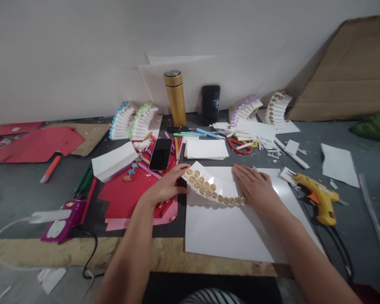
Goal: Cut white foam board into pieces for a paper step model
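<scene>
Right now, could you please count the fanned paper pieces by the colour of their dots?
Blue-dotted fan: 1
Green-dotted fan: 1
Purple-dotted fan: 1
Gold-dotted fans: 2, far one, near one
Total: 5

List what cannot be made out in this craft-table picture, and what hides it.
In the head view:
The right part of the paper fan lies under the right hand.
The left hand hides its own grip on the fan.
The green thing is cut by the right edge.
The pens are partly covered by the phone.

Glue gun [318,195] lies right of the sheet [237,228], phone [160,153] behind-left.
</scene>
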Demonstrator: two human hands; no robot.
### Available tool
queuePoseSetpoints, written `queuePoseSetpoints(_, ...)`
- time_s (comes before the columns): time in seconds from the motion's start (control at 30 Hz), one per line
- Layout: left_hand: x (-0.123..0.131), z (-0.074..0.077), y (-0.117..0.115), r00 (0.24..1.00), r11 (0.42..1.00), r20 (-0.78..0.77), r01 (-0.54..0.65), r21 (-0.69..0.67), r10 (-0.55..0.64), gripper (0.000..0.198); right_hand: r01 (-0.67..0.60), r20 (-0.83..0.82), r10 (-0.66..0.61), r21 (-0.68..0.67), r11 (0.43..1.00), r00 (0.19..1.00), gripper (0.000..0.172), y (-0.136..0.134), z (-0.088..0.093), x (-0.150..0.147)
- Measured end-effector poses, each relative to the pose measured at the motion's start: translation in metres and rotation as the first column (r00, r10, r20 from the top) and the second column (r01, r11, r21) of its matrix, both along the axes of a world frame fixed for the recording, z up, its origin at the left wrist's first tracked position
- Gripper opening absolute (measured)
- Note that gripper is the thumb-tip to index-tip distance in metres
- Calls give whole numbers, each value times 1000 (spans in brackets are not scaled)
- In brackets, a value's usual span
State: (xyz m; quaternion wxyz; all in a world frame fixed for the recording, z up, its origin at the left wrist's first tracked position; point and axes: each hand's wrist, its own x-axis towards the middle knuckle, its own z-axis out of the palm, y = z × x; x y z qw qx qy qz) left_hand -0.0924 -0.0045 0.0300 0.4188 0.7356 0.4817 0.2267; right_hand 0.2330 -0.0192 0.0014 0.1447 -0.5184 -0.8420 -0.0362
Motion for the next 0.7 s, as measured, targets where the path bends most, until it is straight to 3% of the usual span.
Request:
queuePoseSetpoints(0.47, -1, 0, 2, 1000, 997, 19, 15, -78, -13, 61, 0, 19, 0, -41, 999, 1000, 47, 0, 3, 0)
queuePoseSetpoints(0.7, 3, -1, 2, 996, 993, 52, -61, -102, 66, 49, -5, 16, 5, -23, 1000, 1000, 47, 0, 0, -1)
